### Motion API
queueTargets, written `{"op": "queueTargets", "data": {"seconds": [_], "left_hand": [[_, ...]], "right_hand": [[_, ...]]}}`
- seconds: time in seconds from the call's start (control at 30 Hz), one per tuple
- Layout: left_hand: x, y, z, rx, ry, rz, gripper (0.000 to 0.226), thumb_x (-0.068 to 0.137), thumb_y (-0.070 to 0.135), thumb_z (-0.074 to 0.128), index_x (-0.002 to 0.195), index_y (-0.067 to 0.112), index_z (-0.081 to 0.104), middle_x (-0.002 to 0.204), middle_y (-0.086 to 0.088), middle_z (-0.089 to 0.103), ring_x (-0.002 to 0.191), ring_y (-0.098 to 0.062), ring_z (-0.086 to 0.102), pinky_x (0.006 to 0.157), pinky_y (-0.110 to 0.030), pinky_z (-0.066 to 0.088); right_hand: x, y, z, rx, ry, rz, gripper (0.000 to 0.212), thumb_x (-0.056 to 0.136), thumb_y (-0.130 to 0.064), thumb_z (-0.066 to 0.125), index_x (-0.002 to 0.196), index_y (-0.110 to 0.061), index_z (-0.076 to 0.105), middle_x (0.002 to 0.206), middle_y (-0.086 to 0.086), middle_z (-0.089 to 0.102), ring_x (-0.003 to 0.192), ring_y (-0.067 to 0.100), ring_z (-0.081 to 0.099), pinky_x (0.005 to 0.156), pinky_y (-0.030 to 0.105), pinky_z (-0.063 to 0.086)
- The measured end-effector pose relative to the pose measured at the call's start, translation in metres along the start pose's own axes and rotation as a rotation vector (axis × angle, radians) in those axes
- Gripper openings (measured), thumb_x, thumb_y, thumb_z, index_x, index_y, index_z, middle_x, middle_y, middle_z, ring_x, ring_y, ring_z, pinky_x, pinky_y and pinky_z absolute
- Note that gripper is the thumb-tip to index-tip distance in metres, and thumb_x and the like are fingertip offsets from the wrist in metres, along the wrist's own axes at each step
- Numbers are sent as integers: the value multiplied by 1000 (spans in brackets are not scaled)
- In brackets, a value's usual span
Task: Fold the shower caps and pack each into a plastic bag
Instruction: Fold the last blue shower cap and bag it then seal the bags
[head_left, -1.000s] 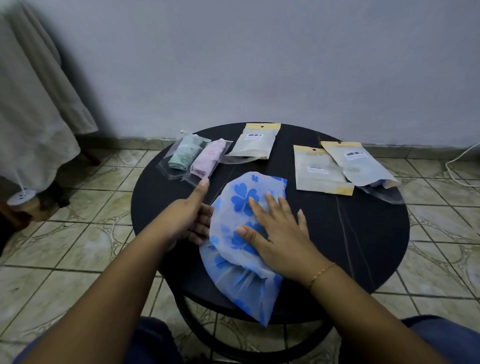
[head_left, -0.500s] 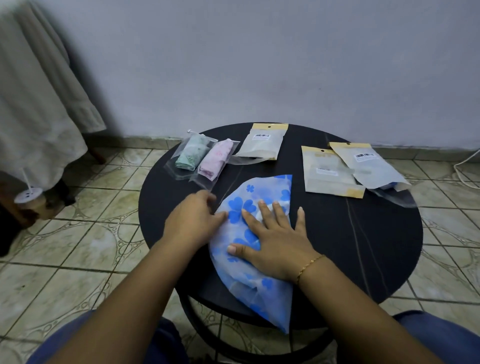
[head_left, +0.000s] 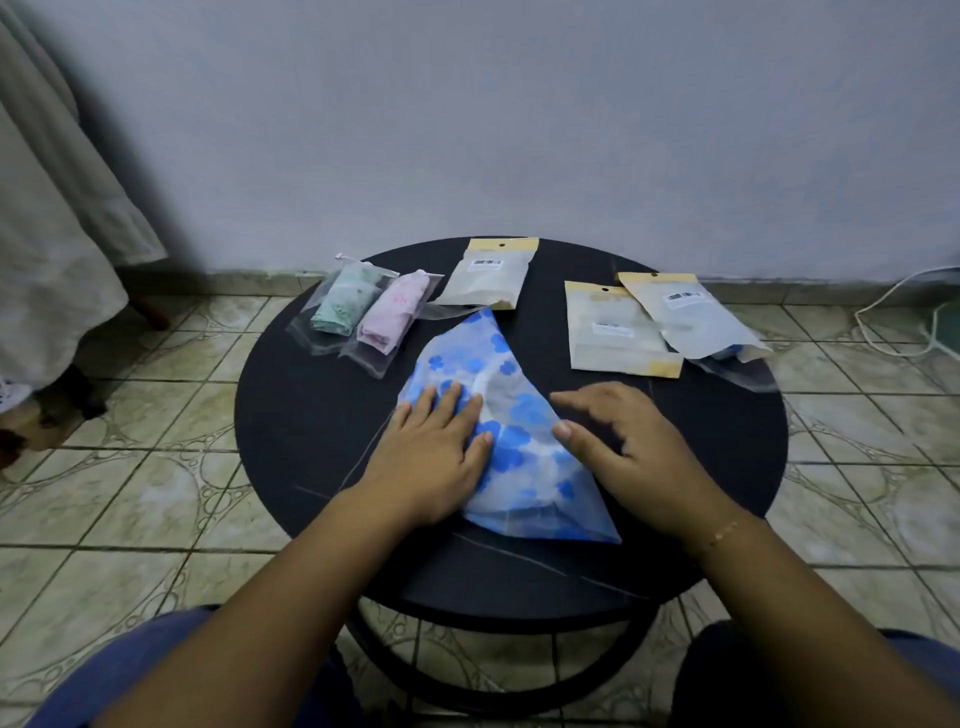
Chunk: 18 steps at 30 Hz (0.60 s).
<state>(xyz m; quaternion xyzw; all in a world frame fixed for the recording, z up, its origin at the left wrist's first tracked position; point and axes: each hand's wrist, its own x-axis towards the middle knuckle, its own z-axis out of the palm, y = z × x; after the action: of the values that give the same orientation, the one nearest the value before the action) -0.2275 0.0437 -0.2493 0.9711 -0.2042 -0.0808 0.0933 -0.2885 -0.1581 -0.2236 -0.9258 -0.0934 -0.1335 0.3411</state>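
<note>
Left hand (head_left: 431, 457) lay flat, fingers straight, pressing the left part of the blue-flowered shower cap (head_left: 511, 436). Right hand (head_left: 618, 447) hovered relaxed at the cap's right edge, grasping nothing I could see. Cap sat folded to a wedge between both hands on the round black table (head_left: 311, 415). Two packed clear bags (head_left: 363, 317) lay beyond my left hand, flat packets (head_left: 623, 332) beyond my right.

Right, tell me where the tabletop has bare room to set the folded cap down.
Bare patches on the black table: left, between left hand and rim; right, between right hand and rim. The far edge is crowded: two packed bags and three yellow-topped packets.
</note>
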Motion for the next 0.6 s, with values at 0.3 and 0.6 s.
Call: {"op": "queueTargets", "data": {"seconds": [0.3,0.6], "left_hand": [[5,16,8,86,23,-87,75,90,67,13,151,25,0,159,-2,-7,146,-23,-8,118,-41,-1],[3,21,8,113,9,-108,80,87,72,12,151,26,-3,159,0,-11,146,-21,-10,117,-40,-3]], "right_hand": [[-49,15,10,-408,105,-287,35,79,-28,56,112,-19,58,80,0,49,68,22,51,56,36,47],[-47,24,0,-614,64,-190,36,68,-11,69,101,-23,72,70,3,47,53,22,46,43,26,26]]}}
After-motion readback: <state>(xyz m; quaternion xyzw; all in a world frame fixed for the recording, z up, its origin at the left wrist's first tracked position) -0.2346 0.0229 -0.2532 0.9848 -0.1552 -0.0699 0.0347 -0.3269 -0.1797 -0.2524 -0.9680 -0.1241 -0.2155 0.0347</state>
